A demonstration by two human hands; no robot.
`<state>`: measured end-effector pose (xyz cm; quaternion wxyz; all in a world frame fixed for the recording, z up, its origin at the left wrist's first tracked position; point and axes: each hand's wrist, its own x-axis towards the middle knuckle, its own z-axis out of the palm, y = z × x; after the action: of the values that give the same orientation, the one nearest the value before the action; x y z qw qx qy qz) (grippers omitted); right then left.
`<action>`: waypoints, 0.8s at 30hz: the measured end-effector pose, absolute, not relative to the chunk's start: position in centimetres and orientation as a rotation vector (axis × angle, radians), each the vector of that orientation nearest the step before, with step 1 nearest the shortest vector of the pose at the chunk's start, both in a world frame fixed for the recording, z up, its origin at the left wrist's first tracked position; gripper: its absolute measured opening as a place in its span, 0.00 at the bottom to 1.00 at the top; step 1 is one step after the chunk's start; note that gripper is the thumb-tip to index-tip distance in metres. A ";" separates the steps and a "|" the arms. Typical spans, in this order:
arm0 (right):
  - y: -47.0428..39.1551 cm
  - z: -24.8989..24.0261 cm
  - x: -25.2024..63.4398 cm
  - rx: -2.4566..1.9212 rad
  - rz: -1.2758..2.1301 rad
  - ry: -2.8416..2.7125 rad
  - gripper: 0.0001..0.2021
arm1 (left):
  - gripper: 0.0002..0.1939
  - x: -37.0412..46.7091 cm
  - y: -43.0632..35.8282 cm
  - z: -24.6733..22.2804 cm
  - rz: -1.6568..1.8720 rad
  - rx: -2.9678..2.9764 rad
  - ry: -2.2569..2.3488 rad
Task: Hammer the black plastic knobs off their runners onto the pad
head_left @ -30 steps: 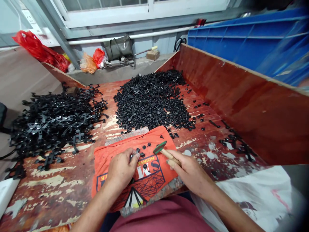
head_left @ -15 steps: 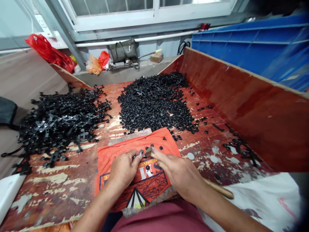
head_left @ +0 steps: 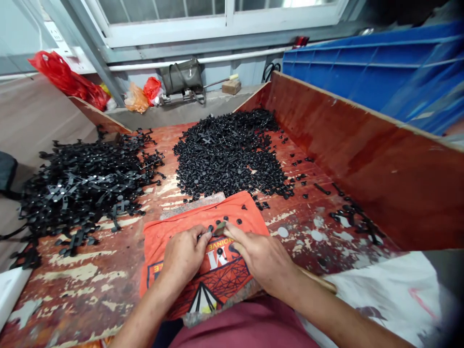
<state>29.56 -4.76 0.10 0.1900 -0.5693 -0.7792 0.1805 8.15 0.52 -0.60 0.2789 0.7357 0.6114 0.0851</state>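
Over an orange printed cloth [head_left: 166, 227], my left hand [head_left: 186, 251] pinches a small black part [head_left: 210, 228] between thumb and fingers. My right hand [head_left: 266, 256] grips a small greenish-brown blade-like tool [head_left: 220, 229], its end close beside that part. Whether the two touch is too small to tell. A few loose black round pieces [head_left: 239, 221] lie on the cloth around the fingertips. Beyond the cloth is a large heap of small black parts [head_left: 228, 154]. Linked black pieces form another heap [head_left: 87, 183] on the left.
A red-brown board [head_left: 348, 159] walls the right side, with a blue crate [head_left: 362, 72] behind it. Scattered black parts [head_left: 353, 217] lie near that board. A wooden handle [head_left: 321, 281] shows under my right forearm. At the back sit a dark bag [head_left: 183, 76] and a block [head_left: 231, 86].
The whole view has shifted slightly, so the surroundings sit a little further left. Both hands keep nearly the same pose, with the tool still by the small part.
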 end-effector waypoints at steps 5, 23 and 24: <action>-4.8 0.5 29.3 -1.523 0.517 -2.062 0.22 | 0.14 8.2 0.5 -0.6 0.203 1.974 1.655; -5.5 1.2 29.2 -1.528 0.574 -2.056 0.23 | 0.15 8.2 0.4 -0.6 0.162 2.013 1.658; -5.5 0.5 28.9 -1.570 0.593 -2.101 0.24 | 0.15 8.2 0.5 -0.7 0.179 2.020 1.650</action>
<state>28.87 -5.52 0.54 0.2243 -0.5690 -0.7614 0.2148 8.20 0.45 -0.71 0.2605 0.7461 0.6092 0.0662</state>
